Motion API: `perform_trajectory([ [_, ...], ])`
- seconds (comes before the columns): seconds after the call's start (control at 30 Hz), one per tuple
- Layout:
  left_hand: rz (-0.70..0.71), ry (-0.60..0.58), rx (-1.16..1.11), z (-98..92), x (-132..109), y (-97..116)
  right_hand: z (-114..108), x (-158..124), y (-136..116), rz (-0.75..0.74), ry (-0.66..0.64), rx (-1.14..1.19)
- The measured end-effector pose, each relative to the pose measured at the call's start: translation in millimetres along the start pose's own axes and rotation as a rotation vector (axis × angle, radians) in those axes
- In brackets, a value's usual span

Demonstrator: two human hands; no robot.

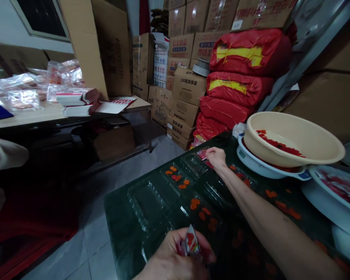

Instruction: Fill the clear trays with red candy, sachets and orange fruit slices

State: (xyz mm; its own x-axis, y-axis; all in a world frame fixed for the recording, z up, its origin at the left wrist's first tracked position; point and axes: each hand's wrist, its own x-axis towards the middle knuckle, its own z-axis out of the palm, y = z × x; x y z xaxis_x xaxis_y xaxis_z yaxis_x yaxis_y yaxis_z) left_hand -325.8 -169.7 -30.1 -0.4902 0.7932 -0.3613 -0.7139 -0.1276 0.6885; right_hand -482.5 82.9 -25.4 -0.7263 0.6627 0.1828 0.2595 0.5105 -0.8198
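My left hand [177,254], near the front of the dark green table [119,217], is closed around a small bunch of printed packets [191,242] with shiny silvery edges. Farther off, my right hand [216,156] reaches to the table's far end, its fingers pinched at a small red packet [202,154]. Clear plastic trays [147,202] lie in rows between and beside my hands. Orange-red slices [177,177] sit in several of them, and another group of slices [204,214] lies just beyond my left hand.
On the right, a cream basin [294,128] with red pieces rests on a light-blue basin [256,161]; another basin [317,194] holds red packets. Red wrapped bundles [239,89] and cartons [189,85] stack up behind. At left, a side table [51,112] carries clear bags; a person's sleeve [6,153] shows.
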Motion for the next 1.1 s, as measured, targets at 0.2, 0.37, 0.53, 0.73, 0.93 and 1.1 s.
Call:
perform_trajectory([
  [0.2, 0.036, 0.045, -0.059, -1.8, -15, 0, 1, 1, 0, -0.121, 0.046, -0.339],
  [0.37, 0.022, 0.128, -0.114, 4.7, -34, 11, -64, -49, 0, -0.374, -0.049, -0.327],
  [0.53, -0.008, 0.134, -0.066, 8.3, -40, 10, -158, -157, 6, -0.469, -0.437, -0.245],
  [0.73, -0.045, 0.087, -0.026, 29.6, -44, -2, -201, -258, 26, -0.382, -0.704, -0.574],
  [0.93, -0.051, 0.058, 0.001, 55.0, -53, -13, -195, -279, 37, -0.394, -0.664, -0.66],
  [1.1, 0.0, 0.044, 0.021, 61.9, -58, -17, -192, -281, 38, -0.385, -0.419, -0.428],
])
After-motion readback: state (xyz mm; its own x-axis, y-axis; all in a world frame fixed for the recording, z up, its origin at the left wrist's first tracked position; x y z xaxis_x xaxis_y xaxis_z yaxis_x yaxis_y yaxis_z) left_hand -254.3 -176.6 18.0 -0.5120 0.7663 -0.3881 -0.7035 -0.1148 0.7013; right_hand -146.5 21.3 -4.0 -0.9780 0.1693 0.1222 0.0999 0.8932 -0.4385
